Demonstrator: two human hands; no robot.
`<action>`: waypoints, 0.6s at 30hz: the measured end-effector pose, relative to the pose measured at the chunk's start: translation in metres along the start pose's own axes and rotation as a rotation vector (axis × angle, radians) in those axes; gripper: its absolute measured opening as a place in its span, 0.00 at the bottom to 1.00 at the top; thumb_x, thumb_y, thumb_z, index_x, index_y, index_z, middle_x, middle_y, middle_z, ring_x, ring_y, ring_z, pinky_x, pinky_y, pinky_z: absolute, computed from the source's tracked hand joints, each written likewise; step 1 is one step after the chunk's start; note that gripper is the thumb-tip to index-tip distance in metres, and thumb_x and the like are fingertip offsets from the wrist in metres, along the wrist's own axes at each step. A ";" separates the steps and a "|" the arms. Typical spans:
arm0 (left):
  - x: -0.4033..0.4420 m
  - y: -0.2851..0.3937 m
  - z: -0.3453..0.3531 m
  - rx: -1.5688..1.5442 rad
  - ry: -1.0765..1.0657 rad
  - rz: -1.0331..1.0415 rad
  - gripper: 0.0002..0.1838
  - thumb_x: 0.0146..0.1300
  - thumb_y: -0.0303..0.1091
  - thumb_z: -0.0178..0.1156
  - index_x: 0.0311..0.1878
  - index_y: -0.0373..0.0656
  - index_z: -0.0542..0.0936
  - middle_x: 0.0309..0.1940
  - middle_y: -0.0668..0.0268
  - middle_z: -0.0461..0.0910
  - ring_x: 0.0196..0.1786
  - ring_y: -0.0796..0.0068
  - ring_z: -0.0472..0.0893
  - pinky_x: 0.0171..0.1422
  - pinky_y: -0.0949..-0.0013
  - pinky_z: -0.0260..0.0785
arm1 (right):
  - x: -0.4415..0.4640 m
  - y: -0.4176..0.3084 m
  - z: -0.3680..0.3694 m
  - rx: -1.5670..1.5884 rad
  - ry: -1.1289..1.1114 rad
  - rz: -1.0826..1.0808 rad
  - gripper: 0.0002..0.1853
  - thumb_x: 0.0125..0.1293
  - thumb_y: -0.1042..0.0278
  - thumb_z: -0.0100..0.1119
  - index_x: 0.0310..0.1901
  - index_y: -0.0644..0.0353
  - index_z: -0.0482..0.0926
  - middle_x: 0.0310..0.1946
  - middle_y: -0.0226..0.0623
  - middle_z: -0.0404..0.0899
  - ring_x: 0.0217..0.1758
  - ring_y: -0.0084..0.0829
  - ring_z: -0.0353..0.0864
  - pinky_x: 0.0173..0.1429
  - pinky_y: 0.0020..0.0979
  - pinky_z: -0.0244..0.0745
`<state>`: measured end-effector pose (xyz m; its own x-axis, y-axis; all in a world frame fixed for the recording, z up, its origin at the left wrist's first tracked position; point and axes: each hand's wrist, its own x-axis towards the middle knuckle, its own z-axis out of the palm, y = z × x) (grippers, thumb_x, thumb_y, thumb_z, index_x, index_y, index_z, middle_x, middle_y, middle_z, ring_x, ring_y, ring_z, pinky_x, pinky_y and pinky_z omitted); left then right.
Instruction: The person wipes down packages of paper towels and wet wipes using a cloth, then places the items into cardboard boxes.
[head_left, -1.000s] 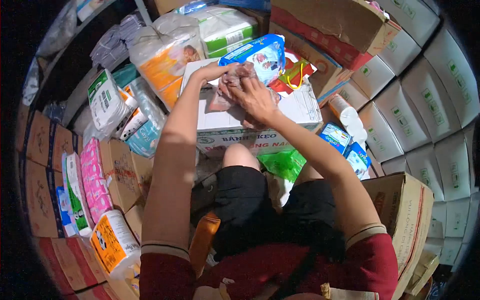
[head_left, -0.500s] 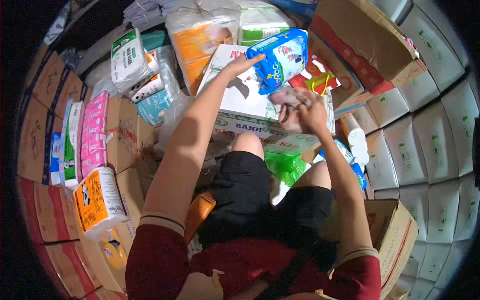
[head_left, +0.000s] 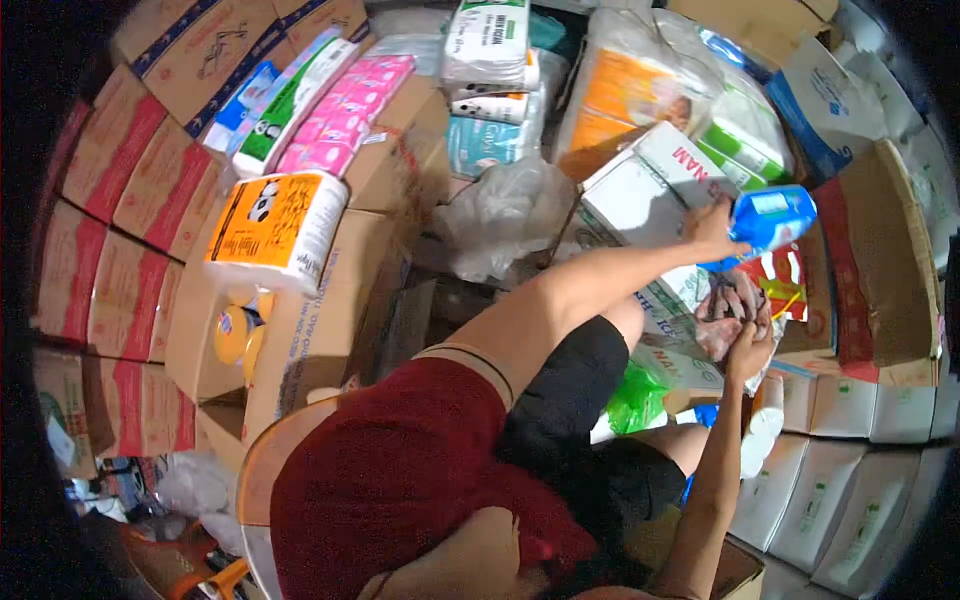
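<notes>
My left hand [head_left: 714,232] is closed on the near end of a blue plastic pack [head_left: 778,218], which it holds tilted above a white carton [head_left: 640,190] with red and green print. Just below, my right hand [head_left: 752,352] has its fingers bent against a crinkled clear bag [head_left: 722,338] with pinkish-brown patches, whose contents I cannot make out. A red packet [head_left: 775,278] with a yellow strip lies beside that bag, on the carton's right side.
An open brown carton [head_left: 885,270] stands at the right. Left are an orange panda-print tissue pack [head_left: 278,225], pink packs [head_left: 350,110] and stacked cartons [head_left: 130,310]. A clear bag bundle [head_left: 510,215] lies mid-scene, a green bag [head_left: 637,398] by my knees. White boxes [head_left: 840,500] line the lower right.
My view has swung left, so the surroundings sit further right. The blue pack has been turned, its printed front no longer facing me. My right fingers are now against the clear bag.
</notes>
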<state>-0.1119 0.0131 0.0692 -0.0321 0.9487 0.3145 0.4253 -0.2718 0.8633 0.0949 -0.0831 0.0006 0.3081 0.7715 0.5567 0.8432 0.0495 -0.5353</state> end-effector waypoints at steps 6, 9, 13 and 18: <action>-0.007 -0.004 -0.012 -0.082 0.113 0.301 0.39 0.34 0.56 0.68 0.46 0.36 0.73 0.35 0.51 0.78 0.40 0.51 0.77 0.50 0.57 0.67 | -0.004 -0.022 -0.010 -0.029 -0.005 0.055 0.23 0.57 0.60 0.49 0.51 0.66 0.72 0.47 0.53 0.74 0.50 0.49 0.72 0.55 0.39 0.64; -0.019 0.009 -0.093 -0.446 0.012 0.212 0.38 0.36 0.55 0.69 0.47 0.36 0.74 0.42 0.51 0.78 0.46 0.57 0.77 0.52 0.63 0.68 | -0.004 -0.019 -0.010 -0.037 0.009 0.058 0.23 0.58 0.59 0.49 0.51 0.68 0.72 0.46 0.56 0.74 0.51 0.51 0.72 0.55 0.40 0.64; -0.031 0.009 -0.205 -0.507 0.096 -0.082 0.27 0.44 0.45 0.67 0.49 0.43 0.76 0.41 0.63 0.79 0.41 0.76 0.78 0.45 0.72 0.71 | -0.003 -0.007 -0.007 -0.058 -0.011 0.074 0.27 0.57 0.56 0.50 0.52 0.71 0.70 0.47 0.59 0.72 0.51 0.53 0.71 0.56 0.41 0.63; -0.024 -0.074 -0.376 -0.363 0.312 -0.234 0.26 0.54 0.55 0.55 0.52 0.49 0.73 0.37 0.63 0.76 0.36 0.73 0.77 0.38 0.70 0.71 | -0.005 -0.006 -0.005 -0.064 0.004 0.119 0.28 0.57 0.54 0.50 0.54 0.66 0.70 0.46 0.58 0.72 0.50 0.53 0.71 0.55 0.43 0.64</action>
<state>-0.4827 -0.0506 0.1461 -0.3797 0.9125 0.1523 0.0363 -0.1498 0.9880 0.0904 -0.0898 0.0041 0.4091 0.7672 0.4940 0.8271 -0.0830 -0.5559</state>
